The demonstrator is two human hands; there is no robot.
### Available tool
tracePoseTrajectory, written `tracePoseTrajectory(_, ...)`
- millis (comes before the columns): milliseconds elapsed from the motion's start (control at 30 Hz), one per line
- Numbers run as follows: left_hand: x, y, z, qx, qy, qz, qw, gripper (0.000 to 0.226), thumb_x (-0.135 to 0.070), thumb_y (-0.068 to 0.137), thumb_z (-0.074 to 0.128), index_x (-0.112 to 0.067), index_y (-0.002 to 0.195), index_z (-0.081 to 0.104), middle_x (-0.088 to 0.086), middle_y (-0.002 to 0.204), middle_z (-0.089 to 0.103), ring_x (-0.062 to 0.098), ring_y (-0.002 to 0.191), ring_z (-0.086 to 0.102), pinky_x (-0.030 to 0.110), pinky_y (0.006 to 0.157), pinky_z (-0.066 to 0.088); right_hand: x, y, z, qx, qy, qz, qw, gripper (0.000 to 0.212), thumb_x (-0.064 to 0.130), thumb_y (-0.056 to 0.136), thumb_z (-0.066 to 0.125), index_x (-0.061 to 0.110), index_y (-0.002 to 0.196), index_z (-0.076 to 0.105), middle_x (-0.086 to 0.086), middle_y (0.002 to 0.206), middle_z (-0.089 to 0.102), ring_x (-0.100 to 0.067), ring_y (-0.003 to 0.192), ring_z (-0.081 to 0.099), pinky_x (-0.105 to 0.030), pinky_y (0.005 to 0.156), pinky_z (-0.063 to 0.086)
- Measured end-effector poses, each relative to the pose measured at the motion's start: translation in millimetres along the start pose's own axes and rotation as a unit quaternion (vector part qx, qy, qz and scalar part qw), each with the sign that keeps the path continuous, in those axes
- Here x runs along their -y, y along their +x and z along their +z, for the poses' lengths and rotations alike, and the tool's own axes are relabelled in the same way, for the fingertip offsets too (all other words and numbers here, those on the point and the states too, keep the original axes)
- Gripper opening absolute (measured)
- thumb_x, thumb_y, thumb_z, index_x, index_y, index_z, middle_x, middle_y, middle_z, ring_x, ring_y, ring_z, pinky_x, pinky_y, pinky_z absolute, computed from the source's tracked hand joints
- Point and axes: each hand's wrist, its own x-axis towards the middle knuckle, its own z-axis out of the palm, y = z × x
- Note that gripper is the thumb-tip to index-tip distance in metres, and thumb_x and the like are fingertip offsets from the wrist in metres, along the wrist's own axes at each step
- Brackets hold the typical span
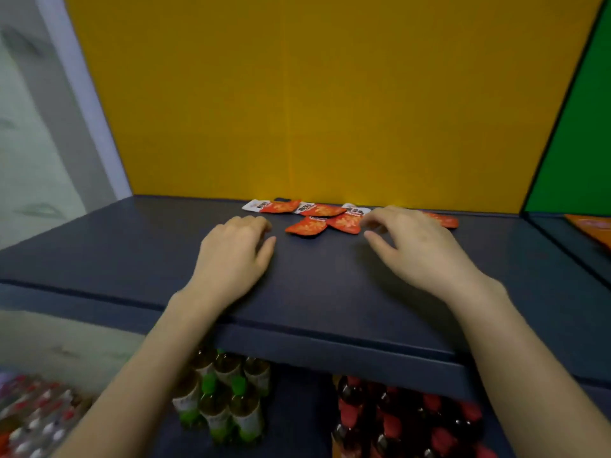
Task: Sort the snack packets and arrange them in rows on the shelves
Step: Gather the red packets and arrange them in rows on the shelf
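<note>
Six red packets (305,226) are seen clustered at the far edge of the shelf (99,252), against the yellow back wall (297,94). Bare shelf is left nearer and to the left. The left hand (234,249) and right hand (416,246) are rested just beside the packets, loosely curled, with nothing held.

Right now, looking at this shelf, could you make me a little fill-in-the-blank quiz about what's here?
The snack packets lie on the dark shelf in front of a ___ back panel.
Below the shelf, the bottles on the left have ___ caps.
The bottles on the right have ___ caps.
Missing words: yellow, green, red.
</note>
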Motion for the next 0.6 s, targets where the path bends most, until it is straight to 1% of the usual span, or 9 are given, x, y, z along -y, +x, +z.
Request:
tracePoseTrajectory(67,12.7,26.1,10.6,0.025,0.007,0.017,1.0,0.03,-0.03,0.095,0.044,-0.013,0.116,0.056,0.008,0.115,0.062,0.028,0.109,0.054,0.036,0.084,0.042,2.1,15.9,5.6,0.01,-0.022,0.015,1.0,0.026,0.03,0.095,0.044,0.024,0.116,0.058,0.004,0.117,0.061,-0.02,0.11,0.056,-0.036,0.085,0.047)
tracePoseTrajectory(167,27.7,66.0,28.2,0.1,0.069,0.038,0.992,0.032,-0.031,0.096,0.039,-0.01,0.116,0.053,0.012,0.123,0.057,0.03,0.115,0.05,0.039,0.088,0.043,3.0,41.0,12.1,0.03,-0.021,0.028,0.999,0.025,0.028,0.095,0.046,0.023,0.116,0.06,0.002,0.118,0.063,-0.02,0.108,0.058,-0.035,0.086,0.048)
tracePoseTrajectory(233,36.3,92.0,39.7,0.131,0.082,0.034,0.987,0.033,-0.031,0.097,0.037,-0.009,0.116,0.053,0.014,0.124,0.056,0.033,0.116,0.051,0.041,0.088,0.044,1.6,60.6,18.4,0.057,-0.022,0.036,0.997,0.026,0.026,0.095,0.047,0.022,0.116,0.061,0.0,0.119,0.063,-0.021,0.107,0.058,-0.034,0.087,0.046)
tracePoseTrajectory(300,45.2,114.2,53.8,0.158,0.084,0.02,0.984,0.036,-0.031,0.097,0.036,-0.008,0.118,0.053,0.016,0.126,0.055,0.034,0.117,0.05,0.042,0.09,0.044,-0.9,81.3,26.7,0.073,-0.028,0.051,0.996,0.025,0.025,0.094,0.047,0.022,0.114,0.063,-0.003,0.12,0.063,-0.024,0.108,0.058,-0.035,0.088,0.048)
tracePoseTrajectory(367,52.6,129.4,67.2,0.189,0.077,-0.014,0.979,0.041,-0.034,0.097,0.037,-0.006,0.123,0.05,0.018,0.131,0.05,0.034,0.122,0.046,0.043,0.096,0.041,-3.4,101.9,37.2,0.082,-0.033,0.064,0.994,0.025,0.024,0.093,0.047,0.023,0.112,0.064,-0.005,0.121,0.063,-0.027,0.11,0.057,-0.038,0.09,0.048)
tracePoseTrajectory(433,60.0,137.4,79.2,0.197,0.039,-0.088,0.976,0.053,-0.041,0.096,0.037,-0.002,0.131,0.043,0.02,0.139,0.042,0.035,0.129,0.037,0.044,0.102,0.037,-4.9,121.0,48.5,0.088,-0.025,0.073,0.993,0.025,0.023,0.093,0.047,0.02,0.111,0.064,-0.007,0.12,0.064,-0.028,0.11,0.057,-0.037,0.09,0.048)
tracePoseTrajectory(500,67.4,140.0,88.2,0.193,0.007,-0.16,0.968,0.069,-0.053,0.093,0.036,0.0,0.137,0.035,0.021,0.143,0.035,0.034,0.134,0.031,0.045,0.105,0.033,-5.6,136.9,59.2,0.093,-0.01,0.082,0.992,0.026,0.024,0.093,0.047,0.018,0.111,0.065,-0.008,0.116,0.066,-0.028,0.108,0.059,-0.037,0.09,0.048)
tracePoseTrajectory(567,75.4,141.1,96.0,0.186,0.016,-0.191,0.964,0.085,-0.067,0.086,0.033,0.001,0.138,0.034,0.02,0.143,0.034,0.033,0.134,0.029,0.044,0.106,0.031,-7.0,149.4,70.1,0.095,-0.001,0.092,0.991,0.027,0.028,0.093,0.049,0.016,0.113,0.064,-0.009,0.116,0.067,-0.028,0.107,0.061,-0.038,0.091,0.048)
tracePoseTrajectory(600,78.8,142.2,98.7,0.183,0.019,-0.2,0.962,0.092,-0.073,0.081,0.033,0.0,0.138,0.034,0.019,0.143,0.034,0.033,0.134,0.028,0.044,0.107,0.03,-7.9,154.8,75.4,0.098,-0.002,0.096,0.991,0.03,0.031,0.093,0.05,0.016,0.115,0.063,-0.01,0.119,0.065,-0.029,0.11,0.059,-0.039,0.093,0.048)
